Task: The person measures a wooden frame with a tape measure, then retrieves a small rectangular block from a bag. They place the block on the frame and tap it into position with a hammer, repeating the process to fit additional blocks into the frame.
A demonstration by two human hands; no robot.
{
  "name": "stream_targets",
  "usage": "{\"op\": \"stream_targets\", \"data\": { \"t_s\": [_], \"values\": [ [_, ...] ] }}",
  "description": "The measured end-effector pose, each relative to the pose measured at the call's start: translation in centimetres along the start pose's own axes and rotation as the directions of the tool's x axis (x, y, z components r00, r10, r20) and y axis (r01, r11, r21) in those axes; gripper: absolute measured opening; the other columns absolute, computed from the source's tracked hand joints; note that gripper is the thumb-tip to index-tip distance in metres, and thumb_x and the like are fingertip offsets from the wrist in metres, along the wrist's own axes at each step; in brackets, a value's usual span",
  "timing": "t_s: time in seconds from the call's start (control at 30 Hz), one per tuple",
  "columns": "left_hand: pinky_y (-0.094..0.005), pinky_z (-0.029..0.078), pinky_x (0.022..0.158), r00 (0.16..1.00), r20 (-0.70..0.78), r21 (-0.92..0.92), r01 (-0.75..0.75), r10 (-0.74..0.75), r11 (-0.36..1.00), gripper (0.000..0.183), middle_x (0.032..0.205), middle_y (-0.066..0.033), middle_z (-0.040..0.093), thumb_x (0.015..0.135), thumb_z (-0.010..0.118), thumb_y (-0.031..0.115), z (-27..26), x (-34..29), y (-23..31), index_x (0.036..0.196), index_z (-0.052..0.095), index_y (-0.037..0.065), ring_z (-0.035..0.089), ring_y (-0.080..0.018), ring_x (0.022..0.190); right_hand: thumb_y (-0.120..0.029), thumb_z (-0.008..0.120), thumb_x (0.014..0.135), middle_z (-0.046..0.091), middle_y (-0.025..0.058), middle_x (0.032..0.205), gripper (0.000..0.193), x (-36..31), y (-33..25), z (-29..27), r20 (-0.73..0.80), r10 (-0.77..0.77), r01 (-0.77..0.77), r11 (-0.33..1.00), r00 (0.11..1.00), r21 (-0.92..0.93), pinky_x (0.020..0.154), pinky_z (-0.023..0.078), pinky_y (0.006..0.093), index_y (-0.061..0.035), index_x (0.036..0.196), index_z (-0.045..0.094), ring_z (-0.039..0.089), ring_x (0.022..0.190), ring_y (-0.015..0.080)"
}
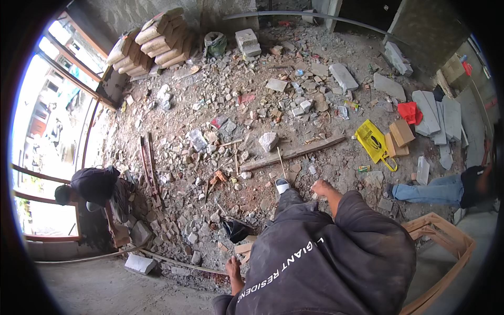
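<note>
My left hand (233, 266) hangs low beside my dark shirt, its fingers curled. Nearest to it are short pale wood pieces (243, 248) and a crumpled black bag (235, 231). Out in front of my body is my right hand (321, 188), closed, above the rubble and to the right of my foot in a white-banded slide (282, 185). Whether either hand holds anything is hidden inside the fingers. A long wooden beam (294, 153) lies beyond my foot, with a whitish stone chunk (268, 142) just past it.
Broken rubble (173, 115) covers the ground. Stacked sacks (165, 39) stand far left. At left a person (97, 186) bends over a brown block (121, 235). Right: a yellow bag (374, 140), bricks (402, 133), grey slabs (426, 113), a person in jeans (433, 190), a wooden frame (446, 236).
</note>
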State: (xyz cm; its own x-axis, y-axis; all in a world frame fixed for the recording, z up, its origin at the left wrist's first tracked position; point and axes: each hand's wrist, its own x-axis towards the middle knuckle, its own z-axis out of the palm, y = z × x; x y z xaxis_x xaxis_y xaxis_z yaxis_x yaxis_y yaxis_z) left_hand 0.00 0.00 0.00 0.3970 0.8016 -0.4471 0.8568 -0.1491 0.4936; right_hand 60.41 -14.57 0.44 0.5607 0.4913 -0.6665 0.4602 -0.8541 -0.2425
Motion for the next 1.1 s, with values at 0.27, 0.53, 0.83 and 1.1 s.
{"op": "stream_targets", "data": {
  "t_s": [0.27,0.53,0.83,1.1],
  "values": [
    [-0.0288,0.045,0.054,0.868,0.1,-0.624,0.436,-0.487,0.648,0.035,0.07,-0.0057,0.059,0.089,0.057,0.03,-2.6,5.0,18.9,0.093,0.058,-0.005,0.056,-0.0145,0.059,-0.035,0.061,0.08,0.069,0.0162,0.09,0.033,7.4,-3.7,-12.2,-0.077,-0.059,0.069,0.987,0.995,0.142,0.077,0.051,0.0377,-0.008,0.096,0.07,0.067,0.083,0.0285],
    [-0.03,0.048,0.075,0.879,-0.005,-0.493,0.413,-0.477,0.766,0.047,0.09,-0.0147,0.069,0.089,0.059,0.038,3.0,12.8,17.3,0.104,0.063,-0.006,0.064,-0.0199,0.079,-0.031,0.059,0.086,0.068,0.0107,0.08,0.032,16.1,-3.7,-21.6,-0.236,-0.086,0.165,0.926,0.968,0.34,0.067,0.05,0.0362,-0.0045,0.101,0.067,0.066,0.07,0.0211],
    [-0.0323,0.046,0.07,0.905,0.11,-0.32,0.424,-0.411,0.848,0.048,0.084,-0.0127,0.068,0.088,0.057,0.04,-4.5,22.9,25.3,0.096,0.065,-0.007,0.062,-0.0187,0.078,-0.028,0.06,0.085,0.068,0.0112,0.08,0.03,16.2,-2.2,-19.0,-0.008,0.056,-0.047,0.904,0.998,0.426,0.064,0.051,0.0342,-0.0025,0.099,0.066,0.065,0.063,0.0198],
    [-0.0388,0.047,0.069,0.991,0.105,-0.19,0.098,-0.079,0.977,0.041,0.078,-0.02,0.066,0.086,0.055,0.037,-1.1,45.7,20.1,0.084,0.065,-0.003,0.065,-0.0301,0.078,-0.027,0.059,0.088,0.064,0.007,0.073,0.03,22.9,-2.4,-19.7,0.048,0.333,-0.278,0.692,0.942,0.666,0.051,0.048,0.033,0.0,0.101,0.063,0.061,0.058,0.0181]
  ]
}}
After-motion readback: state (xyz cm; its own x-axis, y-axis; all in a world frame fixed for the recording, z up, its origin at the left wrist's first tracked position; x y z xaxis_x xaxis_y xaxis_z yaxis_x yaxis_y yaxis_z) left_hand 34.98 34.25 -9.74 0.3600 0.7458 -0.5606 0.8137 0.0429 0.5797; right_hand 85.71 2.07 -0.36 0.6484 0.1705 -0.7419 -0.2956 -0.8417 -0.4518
